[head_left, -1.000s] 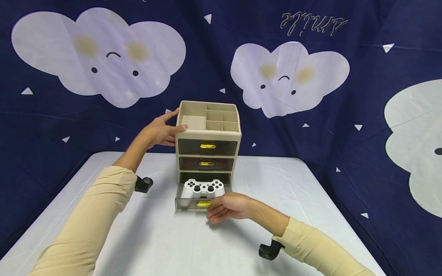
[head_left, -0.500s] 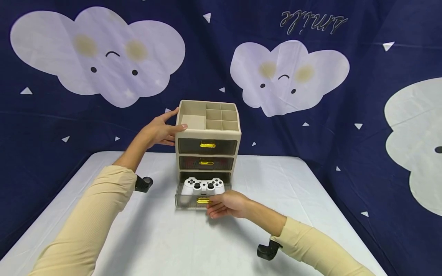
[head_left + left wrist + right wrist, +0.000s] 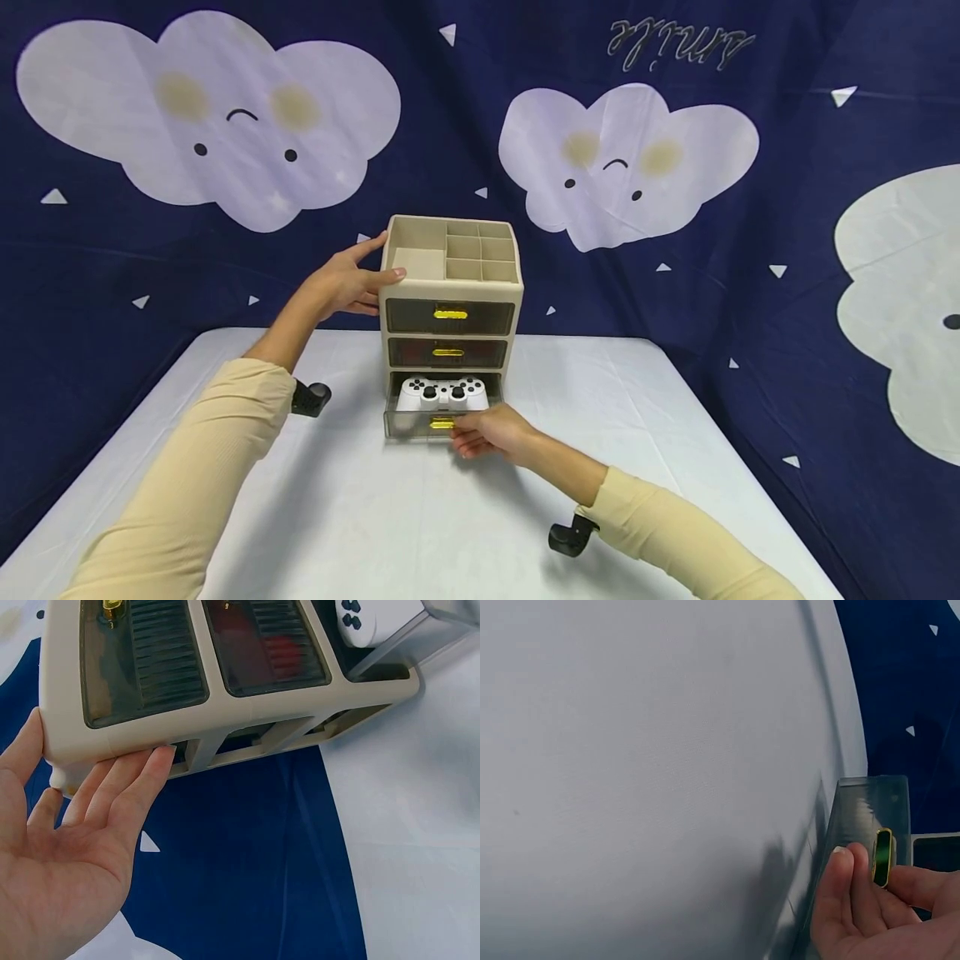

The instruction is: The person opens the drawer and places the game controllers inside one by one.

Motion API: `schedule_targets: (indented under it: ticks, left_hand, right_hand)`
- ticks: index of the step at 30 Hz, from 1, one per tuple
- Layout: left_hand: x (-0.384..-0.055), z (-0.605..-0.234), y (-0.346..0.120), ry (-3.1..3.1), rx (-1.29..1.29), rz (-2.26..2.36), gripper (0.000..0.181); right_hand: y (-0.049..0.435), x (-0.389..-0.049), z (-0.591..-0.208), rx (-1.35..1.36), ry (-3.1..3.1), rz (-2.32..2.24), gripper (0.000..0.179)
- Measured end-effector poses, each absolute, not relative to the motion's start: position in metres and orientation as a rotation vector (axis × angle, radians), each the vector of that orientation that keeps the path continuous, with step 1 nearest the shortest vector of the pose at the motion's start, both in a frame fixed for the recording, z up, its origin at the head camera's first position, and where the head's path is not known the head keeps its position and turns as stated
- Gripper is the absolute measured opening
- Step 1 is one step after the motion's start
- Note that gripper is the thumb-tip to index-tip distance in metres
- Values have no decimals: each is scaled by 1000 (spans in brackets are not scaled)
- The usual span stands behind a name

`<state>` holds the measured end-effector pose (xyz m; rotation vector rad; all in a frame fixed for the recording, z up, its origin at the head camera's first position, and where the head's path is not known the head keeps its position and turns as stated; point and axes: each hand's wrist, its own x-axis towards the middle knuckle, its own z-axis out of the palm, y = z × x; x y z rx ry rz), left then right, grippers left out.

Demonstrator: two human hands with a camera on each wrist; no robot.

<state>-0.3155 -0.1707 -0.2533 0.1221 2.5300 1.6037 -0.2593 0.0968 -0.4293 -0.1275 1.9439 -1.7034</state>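
Observation:
A beige desktop organizer [image 3: 452, 291] with three smoky drawers stands on the table. Its bottom drawer [image 3: 407, 426] is partly pulled out, with a white game controller [image 3: 444, 393] lying inside. My right hand [image 3: 498, 432] is at the front of that drawer, pinching its gold handle [image 3: 883, 859] between thumb and fingers in the right wrist view. My left hand [image 3: 343, 283] rests against the organizer's upper left side, thumb on the top front edge. In the left wrist view its extended fingers [image 3: 135, 787] press along the side wall.
The organizer's top has one large and several small compartments [image 3: 482, 250]. Something red [image 3: 283, 656] shows through the closed middle drawer. White cloth covers the table [image 3: 360, 517]; a dark blue cloud-print curtain [image 3: 450, 108] hangs behind it.
The bottom drawer has slid inward toward the organizer with the controller in it, my right hand moving along at its handle. My left hand keeps its place on the side.

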Motion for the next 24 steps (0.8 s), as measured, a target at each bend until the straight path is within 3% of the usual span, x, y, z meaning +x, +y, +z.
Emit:
schedule_targets:
  ticks: [24]
  left_hand:
    - [-315,-254,-172,2530,131,1597,90]
  right_hand:
    - [84,-289,-434,-113,2035,-1760,33]
